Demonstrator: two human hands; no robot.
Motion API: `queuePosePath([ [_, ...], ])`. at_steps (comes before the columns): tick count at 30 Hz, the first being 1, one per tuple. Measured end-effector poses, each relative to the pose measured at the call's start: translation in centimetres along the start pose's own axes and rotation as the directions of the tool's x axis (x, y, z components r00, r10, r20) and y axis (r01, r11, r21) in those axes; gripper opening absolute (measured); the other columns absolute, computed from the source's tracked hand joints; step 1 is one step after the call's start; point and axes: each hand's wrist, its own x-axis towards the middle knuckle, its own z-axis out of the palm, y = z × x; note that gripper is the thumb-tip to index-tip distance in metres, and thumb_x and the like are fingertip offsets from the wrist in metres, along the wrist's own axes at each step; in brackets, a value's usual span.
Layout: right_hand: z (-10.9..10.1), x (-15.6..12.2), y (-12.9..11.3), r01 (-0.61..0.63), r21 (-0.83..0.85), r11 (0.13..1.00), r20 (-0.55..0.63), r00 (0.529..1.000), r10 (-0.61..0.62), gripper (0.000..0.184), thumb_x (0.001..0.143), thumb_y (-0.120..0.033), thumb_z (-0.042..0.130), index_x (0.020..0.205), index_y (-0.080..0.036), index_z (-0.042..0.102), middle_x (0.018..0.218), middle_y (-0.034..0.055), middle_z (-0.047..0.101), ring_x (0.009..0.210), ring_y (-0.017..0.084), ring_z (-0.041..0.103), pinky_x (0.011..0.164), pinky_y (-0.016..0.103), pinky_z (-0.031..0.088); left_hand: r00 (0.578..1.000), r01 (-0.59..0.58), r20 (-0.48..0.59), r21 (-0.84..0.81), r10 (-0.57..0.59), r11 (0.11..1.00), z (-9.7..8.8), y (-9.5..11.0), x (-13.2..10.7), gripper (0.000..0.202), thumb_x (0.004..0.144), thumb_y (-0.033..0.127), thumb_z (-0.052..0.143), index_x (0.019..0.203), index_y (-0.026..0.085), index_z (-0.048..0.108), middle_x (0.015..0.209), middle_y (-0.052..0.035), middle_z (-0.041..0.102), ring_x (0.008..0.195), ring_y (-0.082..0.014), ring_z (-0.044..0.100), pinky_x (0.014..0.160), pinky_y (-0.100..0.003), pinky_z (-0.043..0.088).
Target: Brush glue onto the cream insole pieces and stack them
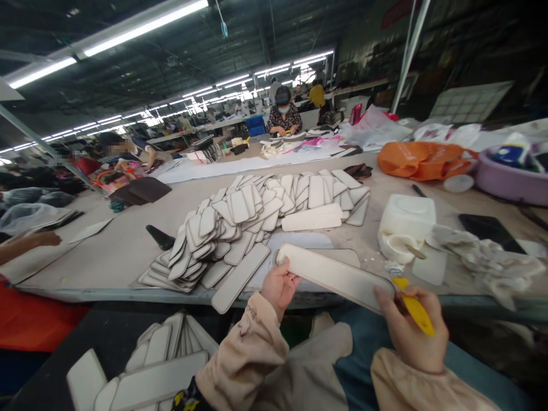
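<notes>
White padded strip [334, 277] hangs just off the tabletop [107, 251] edge, left hand [280, 285] fingers pinching one end, right hand [411, 331] gripping a yellow-handled brush [413, 308] beside the other; a tilted brush could likely smear the strip's face

The padded strip [334, 277] at lower centre is off-white with a grey rim. The brush [414, 311] at lower right has a yellow handle. The sleeves [252, 348] along the bottom edge are pale beige, over blue trousers [363, 348]. The heap of pads [257, 220] at centre is cream on a tan table [115, 245]. At right are an orange bag [422, 160] and a lilac basin [509, 182]. The co-worker's blouse [283, 119] at upper centre is dark with a floral print.
</notes>
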Motion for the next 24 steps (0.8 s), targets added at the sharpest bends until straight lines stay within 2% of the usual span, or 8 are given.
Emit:
queuePosePath([
  [6, 0.5, -0.3, 1.0, 0.054, 0.030, 0.998, 0.026, 0.998, -0.055, 0.046, 0.059, -0.046, 0.079, 0.086, -0.020, 0.052, 0.070, -0.0012, 0.057, 0.056, 0.013, 0.055, 0.055, 0.025, 0.046, 0.999, 0.015, -0.033, -0.027, -0.015, 1.000, -0.3, 0.9, -0.1, 0.019, 0.088, 0.011, 0.052, 0.104, 0.012, 0.061, 0.097, -0.0122, 0.071, 0.089, -0.0179, 0.069, 0.090, -0.037, 0.054],
  [10, 0.7, -0.5, 1.1, 0.021, 0.066, 0.998, 0.134, 0.990, -0.030, 0.042, 0.064, -0.045, 0.075, 0.087, -0.022, 0.048, 0.069, -0.0038, 0.055, 0.053, 0.011, 0.053, 0.052, 0.023, 0.047, 0.999, -0.007, -0.053, -0.017, 0.006, 1.000, -0.2, 1.5, -0.4, 0.024, 0.090, 0.010, 0.048, 0.109, 0.012, 0.061, 0.098, -0.0118, 0.072, 0.092, -0.0180, 0.069, 0.091, -0.035, 0.054],
  [15, 0.9, -0.6, 1.0, 0.025, 0.055, 0.998, 0.184, 0.982, -0.035, 0.038, 0.068, -0.039, 0.073, 0.088, -0.023, 0.045, 0.068, -0.0061, 0.053, 0.052, 0.010, 0.051, 0.052, 0.023, 0.046, 0.999, 0.013, -0.029, -0.065, -0.015, 0.998, -0.3, 2.0, -0.2, 0.031, 0.089, 0.007, 0.045, 0.116, 0.013, 0.059, 0.100, -0.0107, 0.072, 0.095, -0.0179, 0.068, 0.092, -0.034, 0.053],
  [19, 0.9, -0.6, 0.8, 0.007, 0.096, 0.995, 0.193, 0.981, -0.025, 0.037, 0.068, -0.036, 0.073, 0.088, -0.024, 0.044, 0.068, -0.0069, 0.051, 0.051, 0.009, 0.050, 0.052, 0.022, 0.045, 0.999, 0.017, -0.035, -0.061, -0.019, 0.998, -0.4, 1.6, -0.1, 0.030, 0.089, 0.006, 0.047, 0.114, 0.014, 0.061, 0.098, -0.0101, 0.072, 0.093, -0.0177, 0.069, 0.092, -0.036, 0.054],
  [24, 0.7, -0.7, 1.0, -0.023, 0.093, 0.995, 0.149, 0.989, 0.009, 0.042, 0.064, -0.043, 0.076, 0.088, -0.022, 0.048, 0.070, -0.0039, 0.056, 0.053, 0.011, 0.053, 0.053, 0.024, 0.046, 0.991, 0.055, -0.120, -0.046, -0.060, 0.997, -0.5, 0.5, -0.2, 0.026, 0.088, 0.008, 0.050, 0.111, 0.013, 0.060, 0.098, -0.0113, 0.072, 0.093, -0.0187, 0.069, 0.089, -0.036, 0.055],
])
